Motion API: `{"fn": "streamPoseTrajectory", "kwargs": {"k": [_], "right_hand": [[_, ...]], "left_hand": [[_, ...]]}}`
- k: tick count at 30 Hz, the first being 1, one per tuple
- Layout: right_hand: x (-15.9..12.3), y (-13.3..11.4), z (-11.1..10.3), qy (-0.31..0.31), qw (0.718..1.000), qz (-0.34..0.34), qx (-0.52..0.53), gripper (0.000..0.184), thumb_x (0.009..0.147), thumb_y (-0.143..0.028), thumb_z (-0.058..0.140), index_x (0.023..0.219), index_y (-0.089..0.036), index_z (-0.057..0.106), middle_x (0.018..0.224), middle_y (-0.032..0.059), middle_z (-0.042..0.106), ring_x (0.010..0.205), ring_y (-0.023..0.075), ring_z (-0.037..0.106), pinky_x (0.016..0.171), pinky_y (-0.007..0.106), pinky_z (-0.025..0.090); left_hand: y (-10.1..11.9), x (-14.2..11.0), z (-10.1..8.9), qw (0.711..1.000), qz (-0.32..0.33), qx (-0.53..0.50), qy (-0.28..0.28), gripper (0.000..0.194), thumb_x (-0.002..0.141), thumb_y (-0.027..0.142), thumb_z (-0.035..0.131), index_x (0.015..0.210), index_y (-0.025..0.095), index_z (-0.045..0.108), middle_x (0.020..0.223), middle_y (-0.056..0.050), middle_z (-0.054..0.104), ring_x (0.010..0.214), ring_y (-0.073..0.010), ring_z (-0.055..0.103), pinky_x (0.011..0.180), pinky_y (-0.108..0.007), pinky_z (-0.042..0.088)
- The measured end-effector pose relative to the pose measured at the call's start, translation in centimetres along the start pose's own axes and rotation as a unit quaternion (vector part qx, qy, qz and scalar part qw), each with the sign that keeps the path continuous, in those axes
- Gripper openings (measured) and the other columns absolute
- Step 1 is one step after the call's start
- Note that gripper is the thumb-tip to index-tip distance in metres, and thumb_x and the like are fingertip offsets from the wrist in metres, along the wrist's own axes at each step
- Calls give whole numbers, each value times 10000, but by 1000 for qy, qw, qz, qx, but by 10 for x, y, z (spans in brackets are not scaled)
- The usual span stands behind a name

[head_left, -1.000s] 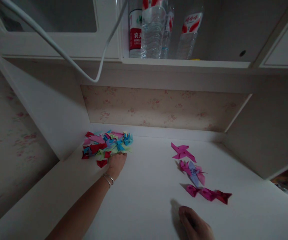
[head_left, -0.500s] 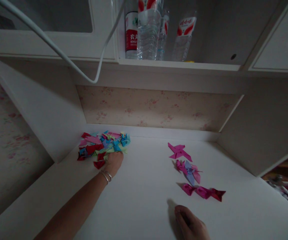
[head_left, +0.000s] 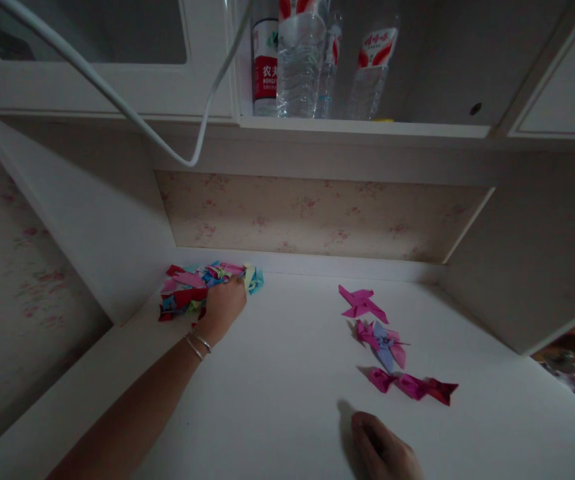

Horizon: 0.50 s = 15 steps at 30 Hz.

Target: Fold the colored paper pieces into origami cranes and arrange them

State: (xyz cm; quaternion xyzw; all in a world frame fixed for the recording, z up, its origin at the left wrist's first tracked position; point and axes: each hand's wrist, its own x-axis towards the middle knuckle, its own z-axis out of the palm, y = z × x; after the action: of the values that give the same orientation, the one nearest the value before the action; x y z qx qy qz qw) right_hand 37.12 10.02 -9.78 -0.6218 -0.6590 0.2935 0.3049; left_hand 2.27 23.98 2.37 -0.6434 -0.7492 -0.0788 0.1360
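Note:
My left hand (head_left: 226, 305), with bracelets (head_left: 198, 345) at the wrist, reaches over the front right part of a pile of folded paper pieces (head_left: 183, 280). Its knuckles are bent down and closed; the fingertips, and whatever they grip, are hidden. The pile mixes red, pink, blue and pale green. My right hand (head_left: 383, 445) rests low on the white surface, loosely curled with thumb and fingers together and nothing visible in them. Beyond it lie a row of magenta and red folded papers (head_left: 414, 385), a pink and lilac paper cluster (head_left: 383, 343) and a magenta paper pinwheel (head_left: 362, 303).
Overhead is a cabinet shelf (head_left: 367, 127) with several plastic bottles (head_left: 301, 70). A white cable (head_left: 132, 115) hangs down in front of it. Side panels (head_left: 97, 220) bound the white desk (head_left: 277, 373) on left and right, and a floral back wall (head_left: 312, 213) stands behind.
My left hand has moved forward from the pile's front edge to farther over the pile, covering blue and green pieces. The right hand keeps its place and shape. The view shifts slightly.

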Motion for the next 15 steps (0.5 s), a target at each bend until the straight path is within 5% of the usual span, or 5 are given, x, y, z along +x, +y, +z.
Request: {"fn": "streamPoseTrajectory", "kwargs": {"k": [3,6,10,12,15], "right_hand": [[0,-2,-1,2,1000,1,-7,499,781,-678,456,832,-244,696,742,12,704,632,167,634,588,171,468],[0,0,0,8,1000,6,-4,510,765,-693,459,840,-247,694,741,10,706,632,174,640,587,179,468],[0,2,3,2,1000,10,3,484,777,-672,459,861,-250,682,732,4,694,634,175,627,585,195,453],[1,-1,3,-3,1000,28,11,465,780,-657,469,866,-250,676,711,0,682,624,175,613,580,208,441],[3,-12,5,-19,995,57,79,436,773,-626,518,866,-228,668,681,4,661,638,176,602,590,220,436]], "left_hand": [[-3,3,-16,996,-26,-77,36,368,860,189,390,1111,166,659,1066,-139,679,916,-278,643,818,-398,475],[-7,6,-23,963,-64,-258,42,348,811,193,458,1070,199,690,1071,-79,695,958,-223,625,866,-318,445],[-10,-3,-17,913,-96,-396,9,354,795,230,467,1060,155,690,950,-52,721,800,-166,638,693,-231,470],[-9,-17,-9,867,-126,-481,-23,386,785,280,484,1096,142,667,892,-48,716,702,-148,619,556,-204,437],[-4,-47,7,753,-176,-630,-70,414,741,309,538,1097,133,659,921,-61,695,670,-127,583,480,-183,372]]}}
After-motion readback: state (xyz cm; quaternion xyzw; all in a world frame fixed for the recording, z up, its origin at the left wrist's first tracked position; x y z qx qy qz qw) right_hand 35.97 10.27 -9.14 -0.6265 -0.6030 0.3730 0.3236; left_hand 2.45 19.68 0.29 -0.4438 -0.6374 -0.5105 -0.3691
